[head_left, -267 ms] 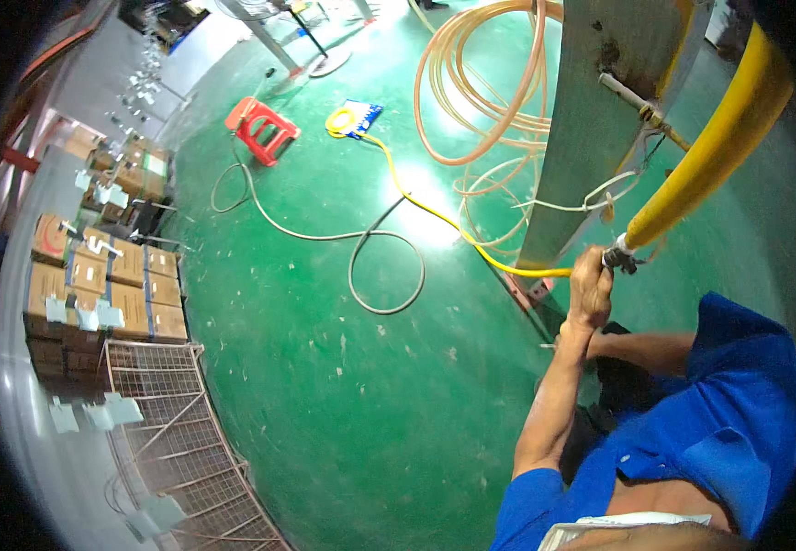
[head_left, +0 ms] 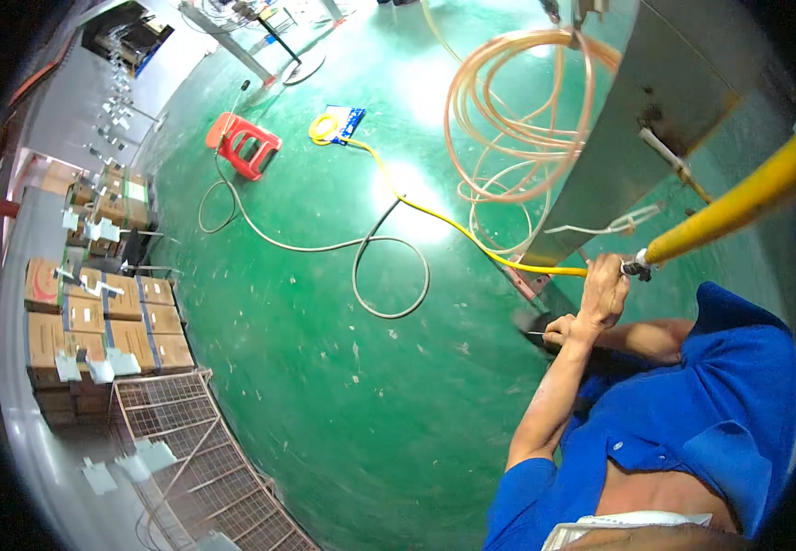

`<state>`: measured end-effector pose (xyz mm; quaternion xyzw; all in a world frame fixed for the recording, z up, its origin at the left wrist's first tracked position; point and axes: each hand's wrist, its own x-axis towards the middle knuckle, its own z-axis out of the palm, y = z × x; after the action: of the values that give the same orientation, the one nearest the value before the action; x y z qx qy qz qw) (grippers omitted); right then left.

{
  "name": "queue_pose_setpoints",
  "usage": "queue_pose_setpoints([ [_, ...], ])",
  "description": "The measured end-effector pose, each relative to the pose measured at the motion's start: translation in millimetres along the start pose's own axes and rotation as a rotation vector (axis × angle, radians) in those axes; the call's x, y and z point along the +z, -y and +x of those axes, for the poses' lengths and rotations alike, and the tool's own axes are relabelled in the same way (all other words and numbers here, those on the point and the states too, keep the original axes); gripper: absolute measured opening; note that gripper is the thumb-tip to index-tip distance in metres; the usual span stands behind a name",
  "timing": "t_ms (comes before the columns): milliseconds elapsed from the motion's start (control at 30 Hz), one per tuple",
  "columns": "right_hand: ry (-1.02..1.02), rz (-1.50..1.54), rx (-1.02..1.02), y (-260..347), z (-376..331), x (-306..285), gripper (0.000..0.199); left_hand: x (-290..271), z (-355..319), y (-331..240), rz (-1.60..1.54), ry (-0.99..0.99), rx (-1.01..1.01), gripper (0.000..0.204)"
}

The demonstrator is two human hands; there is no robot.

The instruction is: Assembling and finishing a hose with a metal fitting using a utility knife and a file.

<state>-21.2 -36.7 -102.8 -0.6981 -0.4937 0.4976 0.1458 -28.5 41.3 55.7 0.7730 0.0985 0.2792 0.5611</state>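
Note:
My left hand is closed around the end of a thin yellow hose, just beside a dark valve fitting. That fitting sits on the lower end of a thick yellow pipe slanting in from the upper right. Lower down, my right hand is closed, its forearm passing behind the left wrist. A thin tool with a pale, narrow shaft sticks out of it to the left; its handle is hidden in the fingers, so its kind is unclear.
A metal post stands close by, with coiled clear tubing hung on it. A grey hose loops over the green floor. Farther off are a red stool and a blue-and-white packet. Cartons and a wire rack line the left.
The view has shifted a little. My right hand has come out from behind the left wrist, farther left and slightly up, with the thin tool. My left hand keeps its grip at the fitting.

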Motion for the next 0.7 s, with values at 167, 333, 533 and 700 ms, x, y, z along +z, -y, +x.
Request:
queue_pose_setpoints([
  [167, -0.131, 0.094, 0.027, 74.3, 42.8, 4.3, 0.034, -56.7, -6.8, -5.3, 0.052, 0.195, 0.101, 0.047],
  [333, -0.094, 0.335, -0.102, 92.0, 94.0, 6.5, 0.036, -208.3, -50.0, 29.3, -0.049, -0.024, -0.229, 0.062],
  [533, -0.190, 0.112, 0.258, 215.1, 167.9, -40.2, 0.038, -384.5, -138.4, 96.0, -0.002, -0.269, -0.739, 0.057],
  [700, -0.282, 0.107, 0.295, 267.4, 233.2, -43.4, 0.039, -492.9, -167.5, 115.3, 0.041, -0.217, -0.851, 0.048],
])
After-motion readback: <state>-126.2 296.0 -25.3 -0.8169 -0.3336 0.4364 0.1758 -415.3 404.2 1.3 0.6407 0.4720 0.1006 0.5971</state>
